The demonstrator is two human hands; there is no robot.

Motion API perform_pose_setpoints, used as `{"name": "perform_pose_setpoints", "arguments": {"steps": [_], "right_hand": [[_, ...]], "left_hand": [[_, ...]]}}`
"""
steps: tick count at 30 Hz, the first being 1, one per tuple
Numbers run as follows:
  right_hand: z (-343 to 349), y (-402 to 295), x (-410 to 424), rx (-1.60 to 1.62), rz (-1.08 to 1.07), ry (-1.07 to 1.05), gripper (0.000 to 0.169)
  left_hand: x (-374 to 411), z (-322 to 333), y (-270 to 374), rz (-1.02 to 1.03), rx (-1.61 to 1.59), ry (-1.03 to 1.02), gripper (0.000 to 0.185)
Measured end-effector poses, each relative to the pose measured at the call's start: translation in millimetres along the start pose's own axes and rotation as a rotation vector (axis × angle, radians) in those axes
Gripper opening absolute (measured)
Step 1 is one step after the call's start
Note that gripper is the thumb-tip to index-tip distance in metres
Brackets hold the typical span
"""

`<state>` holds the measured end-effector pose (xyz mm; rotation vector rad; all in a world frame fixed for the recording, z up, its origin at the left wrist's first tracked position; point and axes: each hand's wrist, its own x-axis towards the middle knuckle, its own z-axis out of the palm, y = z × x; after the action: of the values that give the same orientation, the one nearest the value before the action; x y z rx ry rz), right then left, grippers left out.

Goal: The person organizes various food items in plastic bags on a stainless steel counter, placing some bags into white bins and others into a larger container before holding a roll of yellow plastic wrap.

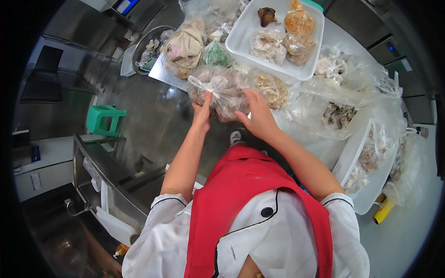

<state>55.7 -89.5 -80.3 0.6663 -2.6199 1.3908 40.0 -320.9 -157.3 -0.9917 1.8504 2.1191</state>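
Observation:
Between my two hands is a knotted clear plastic bag (224, 92) filled with pale pinkish-brown food; its exact kind is hard to tell. My left hand (202, 114) grips the bag's near left side, thumb up beside the white knot. Against its right side rests my right hand (258, 113), fingers and thumb spread around the plastic. The bag is at the table's near edge, partly above the floor. Just right of it lies a bag of yellowish food (269, 88). Behind it sits a tied bag with green contents (216, 55).
A white plastic tub (240, 38) with several food bags stands at the back. Left of it is a beige cloth-like bundle (184, 48). A large plastic bag with dark grey food (339, 114) lies right, near another white tub (351, 154). A green stool (104, 120) stands left.

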Motion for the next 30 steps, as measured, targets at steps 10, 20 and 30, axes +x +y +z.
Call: {"name": "perform_pose_setpoints", "arguments": {"steps": [10, 20, 30], "right_hand": [[65, 20, 75, -0.262, 0.174, -0.028, 0.087], [65, 31, 90, -0.022, 0.417, -0.139, 0.104], [57, 3, 38, -0.089, 0.447, 0.090, 0.084]], "left_hand": [[12, -21, 19, -0.158, 0.029, -0.085, 0.116], [10, -47, 21, -0.118, -0.172, -0.378, 0.065], [14, -36, 44, 0.029, -0.031, -0.378, 0.064]]}}
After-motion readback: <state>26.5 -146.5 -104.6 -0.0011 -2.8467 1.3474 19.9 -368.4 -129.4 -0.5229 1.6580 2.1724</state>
